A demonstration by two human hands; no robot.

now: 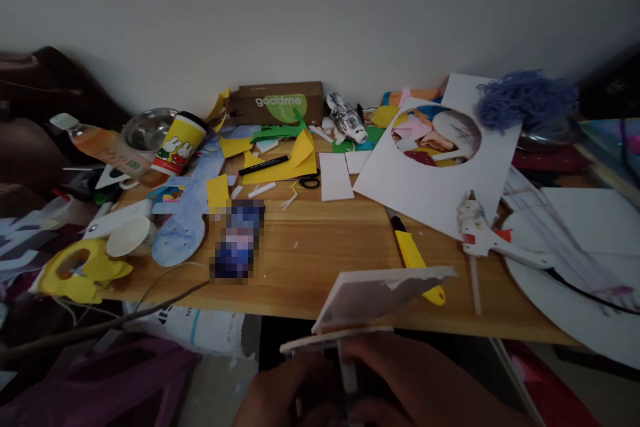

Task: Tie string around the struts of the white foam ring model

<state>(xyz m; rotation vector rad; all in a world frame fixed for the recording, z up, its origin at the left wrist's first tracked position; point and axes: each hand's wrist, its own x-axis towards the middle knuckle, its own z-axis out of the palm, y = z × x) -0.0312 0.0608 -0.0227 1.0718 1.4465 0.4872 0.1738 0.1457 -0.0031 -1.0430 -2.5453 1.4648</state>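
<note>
Both my hands are low in the picture, in front of the table's near edge. My left hand [285,390] and my right hand [425,383] are closed together on a flat white foam-board piece [375,297] that tilts upward over the table edge. A thin white strip [333,340] lies just above my fingers. Between the hands a small pale object shows, too dim to name. A yellow utility knife [413,253] lies on the wood right behind the board.
The wooden table [310,260] carries a white glue gun [483,233], white card with a round hole [440,180], blue yarn [525,100], a yellow cup [177,143], a bottle [107,147], a black marker [263,165], scissors [309,180], a brown box [280,103] and paper scraps.
</note>
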